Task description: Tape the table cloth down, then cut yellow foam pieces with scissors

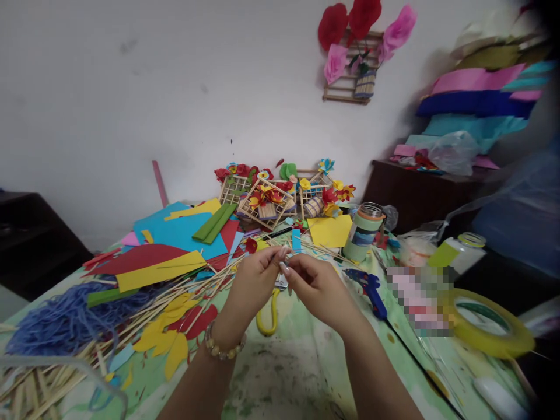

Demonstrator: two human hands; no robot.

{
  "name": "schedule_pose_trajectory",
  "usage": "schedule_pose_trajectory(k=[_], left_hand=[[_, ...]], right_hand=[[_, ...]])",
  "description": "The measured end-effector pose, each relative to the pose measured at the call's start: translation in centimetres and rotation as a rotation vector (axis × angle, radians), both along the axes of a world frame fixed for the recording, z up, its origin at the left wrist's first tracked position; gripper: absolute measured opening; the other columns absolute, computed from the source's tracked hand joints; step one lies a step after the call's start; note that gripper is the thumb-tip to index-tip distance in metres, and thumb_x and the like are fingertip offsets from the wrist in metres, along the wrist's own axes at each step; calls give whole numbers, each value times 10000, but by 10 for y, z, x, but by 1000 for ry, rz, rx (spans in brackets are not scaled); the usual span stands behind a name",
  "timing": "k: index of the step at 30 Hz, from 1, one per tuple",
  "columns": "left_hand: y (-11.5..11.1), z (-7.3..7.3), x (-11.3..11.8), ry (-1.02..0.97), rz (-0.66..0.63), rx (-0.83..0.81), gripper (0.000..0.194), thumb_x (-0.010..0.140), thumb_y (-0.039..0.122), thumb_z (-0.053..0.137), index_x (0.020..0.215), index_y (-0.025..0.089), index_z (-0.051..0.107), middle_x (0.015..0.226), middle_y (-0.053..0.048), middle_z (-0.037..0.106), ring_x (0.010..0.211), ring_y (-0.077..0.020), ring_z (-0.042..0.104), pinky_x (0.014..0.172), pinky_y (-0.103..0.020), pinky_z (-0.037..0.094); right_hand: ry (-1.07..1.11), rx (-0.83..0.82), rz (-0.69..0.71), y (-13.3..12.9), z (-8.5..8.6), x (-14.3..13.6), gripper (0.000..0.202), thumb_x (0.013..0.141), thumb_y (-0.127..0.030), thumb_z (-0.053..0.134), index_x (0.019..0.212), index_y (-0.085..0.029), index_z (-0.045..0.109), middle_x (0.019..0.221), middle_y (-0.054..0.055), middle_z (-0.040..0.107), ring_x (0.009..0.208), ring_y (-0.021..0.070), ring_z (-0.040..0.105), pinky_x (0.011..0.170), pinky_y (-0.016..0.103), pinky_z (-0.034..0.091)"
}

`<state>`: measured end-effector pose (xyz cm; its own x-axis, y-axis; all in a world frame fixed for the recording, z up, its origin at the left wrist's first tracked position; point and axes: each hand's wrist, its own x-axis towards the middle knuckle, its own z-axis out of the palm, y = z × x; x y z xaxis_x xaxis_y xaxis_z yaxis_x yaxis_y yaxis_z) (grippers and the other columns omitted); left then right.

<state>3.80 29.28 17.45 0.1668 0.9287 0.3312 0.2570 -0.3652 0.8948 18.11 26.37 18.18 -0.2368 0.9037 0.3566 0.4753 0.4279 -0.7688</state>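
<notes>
My left hand (258, 275) and my right hand (313, 286) meet over the middle of the table, fingertips pinched together. Whatever small thing lies between them is hidden by the fingers. A beaded bracelet (224, 349) circles my left wrist. Just below the hands rest scissors with yellow handles (273, 318), their blades partly covered by my fingers. To the right of my right hand lies a blue glue gun (371, 291) with a black cord. Yellow paper petals (172, 344) and a red paper piece (192, 322) are spread left of my left forearm.
Thin wooden sticks (131, 332), blue yarn (79, 315) and coloured paper sheets (175, 219) cover the left side. Small lattice frames with paper flowers (266, 201) stand against the wall. On the right are a jar (364, 232), a yellow tape roll (522, 344) and a white bottle (461, 254).
</notes>
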Motion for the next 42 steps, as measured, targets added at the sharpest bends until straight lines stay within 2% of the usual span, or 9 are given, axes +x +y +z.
schedule_pose_trajectory(k=[4, 9, 14, 19, 24, 28, 32, 37, 42], left_hand=[[-1, -1, -2, -61, -76, -37, 481, 859, 564, 488, 1027, 164, 694, 930, -71, 717, 854, -198, 645, 746, -281, 498], [-2, 1, 0, -203, -134, -90, 468, 809, 537, 587, 1063, 149, 649, 977, -87, 705, 824, -179, 647, 756, -285, 520], [-2, 5, 0, -280, -173, -134, 388, 795, 506, 614, 913, 138, 640, 854, -71, 710, 763, -169, 656, 723, -281, 534], [-6, 7, -5, -200, -91, -33, 331, 825, 473, 590, 837, 149, 658, 804, -57, 701, 766, -170, 653, 696, -265, 522], [-17, 12, -9, -5, 28, 132, 267, 845, 424, 578, 831, 183, 692, 788, -39, 698, 758, -169, 632, 698, -266, 498], [-20, 16, -11, 81, 27, 220, 243, 863, 392, 561, 817, 195, 696, 829, -34, 699, 777, -167, 623, 730, -270, 482], [-18, 16, -12, 91, 17, 226, 254, 878, 393, 541, 820, 193, 687, 811, -31, 685, 762, -159, 617, 711, -258, 475], [-16, 14, -11, 168, -17, 221, 262, 892, 387, 515, 865, 197, 693, 912, -51, 693, 834, -175, 617, 745, -268, 471], [-16, 14, -8, 214, -21, 270, 248, 897, 368, 506, 827, 204, 678, 889, -47, 690, 844, -178, 620, 737, -264, 470]], right_hand=[[4, 4, -16, 0, 0, 5, 257, 916, -307, 442, 716, -184, 547, 641, -9, 566, 581, 112, 482, 541, 239, 334], [40, 2, -16, 2, 0, 11, 218, 912, -287, 442, 781, -181, 579, 676, -4, 578, 613, 119, 508, 555, 236, 357], [94, 26, 42, 0, 4, 15, 203, 922, -289, 435, 861, -179, 594, 717, 8, 604, 638, 123, 535, 569, 236, 390], [91, 52, 52, -1, 5, 16, 249, 934, -319, 427, 802, -179, 584, 680, 5, 588, 623, 121, 525, 579, 243, 394], [81, 54, 36, -1, 4, 16, 243, 935, -315, 428, 808, -182, 586, 683, 4, 598, 631, 122, 536, 585, 242, 395], [77, 68, 30, -3, 4, 17, 243, 935, -320, 434, 815, -177, 590, 690, 7, 601, 634, 122, 542, 578, 240, 395], [45, 77, 30, -4, 5, 17, 282, 944, -329, 420, 774, -176, 585, 699, 13, 601, 649, 123, 547, 593, 246, 401], [81, 51, 15, -6, 7, 15, 245, 927, -357, 468, 1065, -195, 591, 718, 11, 622, 636, 123, 564, 505, 220, 367], [137, 12, 69, -7, 7, 16, 266, 903, -349, 511, 1093, -185, 598, 692, 5, 601, 622, 115, 557, 511, 210, 408]])
